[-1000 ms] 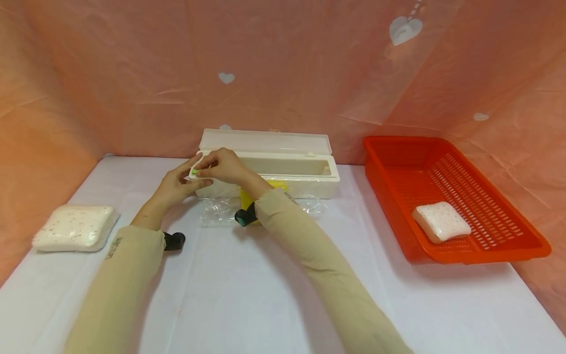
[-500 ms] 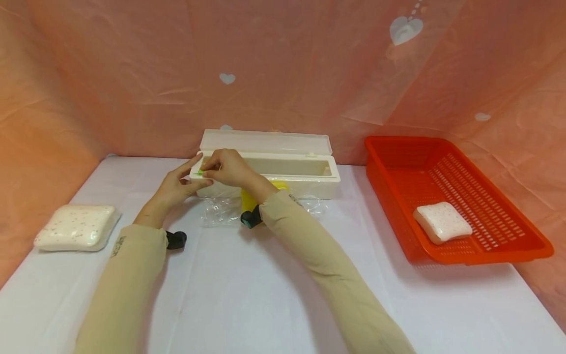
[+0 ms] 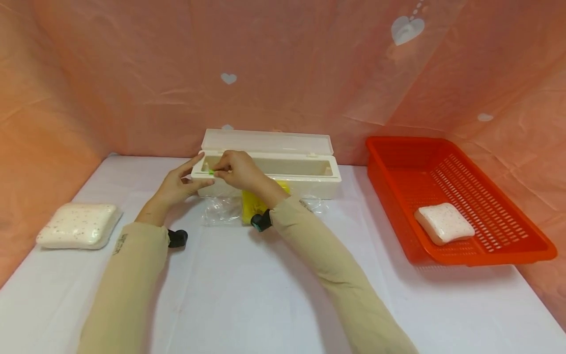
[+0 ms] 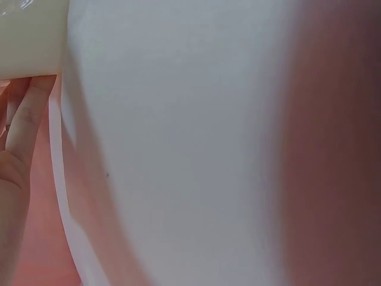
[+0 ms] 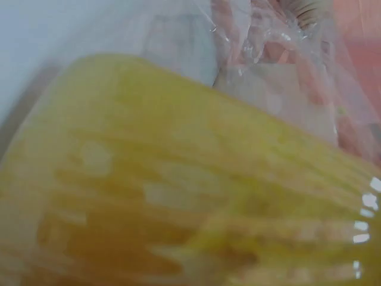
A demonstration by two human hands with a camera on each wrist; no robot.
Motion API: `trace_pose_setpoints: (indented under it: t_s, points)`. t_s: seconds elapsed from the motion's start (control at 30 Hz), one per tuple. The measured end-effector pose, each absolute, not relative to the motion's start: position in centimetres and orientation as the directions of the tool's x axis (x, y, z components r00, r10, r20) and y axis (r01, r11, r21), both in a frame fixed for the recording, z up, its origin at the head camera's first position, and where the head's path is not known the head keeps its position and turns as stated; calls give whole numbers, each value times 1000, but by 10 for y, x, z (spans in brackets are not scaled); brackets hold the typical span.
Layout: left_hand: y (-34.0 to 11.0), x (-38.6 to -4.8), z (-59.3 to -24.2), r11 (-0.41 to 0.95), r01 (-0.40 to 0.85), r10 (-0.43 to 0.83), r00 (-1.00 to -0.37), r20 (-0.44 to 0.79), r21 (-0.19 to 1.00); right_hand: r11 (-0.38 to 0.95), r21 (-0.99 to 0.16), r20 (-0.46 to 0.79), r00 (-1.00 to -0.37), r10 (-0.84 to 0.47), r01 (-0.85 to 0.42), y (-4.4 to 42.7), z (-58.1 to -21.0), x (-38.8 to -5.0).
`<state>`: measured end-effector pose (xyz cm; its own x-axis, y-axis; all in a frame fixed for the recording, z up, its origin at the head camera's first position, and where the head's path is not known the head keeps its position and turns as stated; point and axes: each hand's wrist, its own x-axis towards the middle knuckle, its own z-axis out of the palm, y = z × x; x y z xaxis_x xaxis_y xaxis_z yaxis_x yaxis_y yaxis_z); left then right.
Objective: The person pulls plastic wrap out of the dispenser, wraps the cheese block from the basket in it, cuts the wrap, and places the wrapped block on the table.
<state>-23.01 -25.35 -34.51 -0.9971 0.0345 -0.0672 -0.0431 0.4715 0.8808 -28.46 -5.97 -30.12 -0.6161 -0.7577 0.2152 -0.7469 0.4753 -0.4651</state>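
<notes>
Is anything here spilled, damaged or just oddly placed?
Nothing looks spilled or damaged. What looks untidy is the clear plastic, lying crumpled with something yellow in front of the white box. Its lid is open, but that seems ordinary, since the right hand pinches a small green thing at the rim.
</notes>
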Motion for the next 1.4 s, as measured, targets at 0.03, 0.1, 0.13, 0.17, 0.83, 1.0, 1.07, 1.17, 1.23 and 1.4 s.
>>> trace_pose_setpoints:
  t_s: [0.03,0.1,0.13,0.17,0.83,1.0,1.07,1.17,1.23,1.4]
  points:
    - [-254,-230,-345,472,-39,37,-997,-64,881,477,-465,216,-618,-756,-745,-59,-301,-285]
    - [-254,-231,-345,467,-39,42,-997,-66,883,480,-459,221,-619,-754,-748,-58,-302,-285]
    - [-254,-231,-345,464,-41,43,-997,-69,885,479,-456,223,-617,-755,-750,-57,-302,-285]
    - [-254,-231,-344,465,-44,43,-996,-72,884,479,-449,225,-614,-757,-755,-56,-302,-285]
    - [-254,-230,-343,461,-14,61,-997,-47,887,481,-357,235,-575,-783,-801,-42,-298,-283]
    - [-255,-230,-343,463,-13,60,-997,-46,886,494,-342,219,-579,-785,-799,-39,-298,-283]
    - [-255,-230,-342,468,-11,60,-997,-44,884,501,-334,217,-582,-784,-799,-38,-298,-283]
    - [-255,-231,-342,474,-10,58,-997,-42,881,505,-334,221,-587,-779,-796,-35,-297,-284]
    - [-255,-231,-342,473,-11,57,-997,-43,881,503,-337,225,-587,-778,-796,-32,-297,-284]
    - [-256,-233,-344,469,-13,62,-997,-47,883,485,-334,237,-570,-787,-808,-26,-299,-285]
